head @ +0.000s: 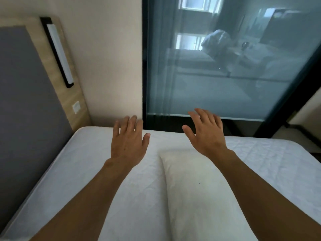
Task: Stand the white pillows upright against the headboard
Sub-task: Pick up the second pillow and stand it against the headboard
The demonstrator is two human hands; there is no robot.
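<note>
White pillow [196, 186] lies flat on the mattress [83, 164], beneath the right hand [206, 134]. Both hands, left hand [129, 140] included, hover spread and empty; gripping its far corners would lift it toward the grey headboard [26, 94].

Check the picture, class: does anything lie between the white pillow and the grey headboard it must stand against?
Nothing visible does. The white pillow lies flat on the mattress, and only bare mattress separates it from the grey headboard. Both hands hover open above.
</note>
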